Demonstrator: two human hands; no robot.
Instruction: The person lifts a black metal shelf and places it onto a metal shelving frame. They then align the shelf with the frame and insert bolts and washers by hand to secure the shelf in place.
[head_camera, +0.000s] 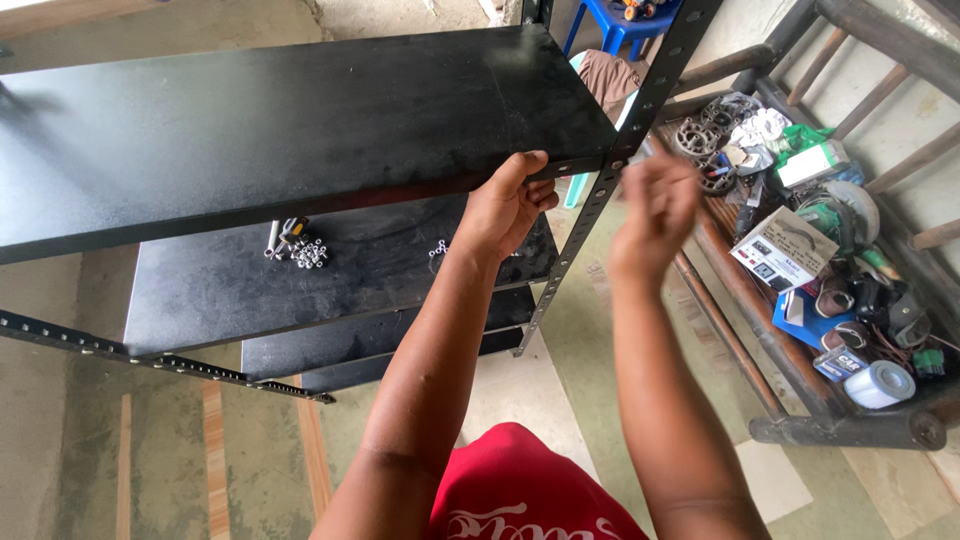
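Note:
A black metal shelving unit stands in front of me. My left hand (505, 205) grips the front edge of its top shelf (280, 120) near the right corner, thumb on top. My right hand (655, 210) is blurred, fingers bunched, at the perforated black corner post (610, 170) where shelf and post meet; whether it holds a small part I cannot tell. On the second shelf (380, 265) lie a pile of nuts and bolts (308, 252), a small tool (288, 232) and a few loose washers (438, 248).
A loose perforated black rail (150, 358) runs across the lower left. To the right, a dark wooden bench (830, 420) holds boxes, tape rolls, sprockets and assorted hardware. A blue plastic stool (620, 25) stands behind the shelf. My red shirt (520, 490) shows at the bottom.

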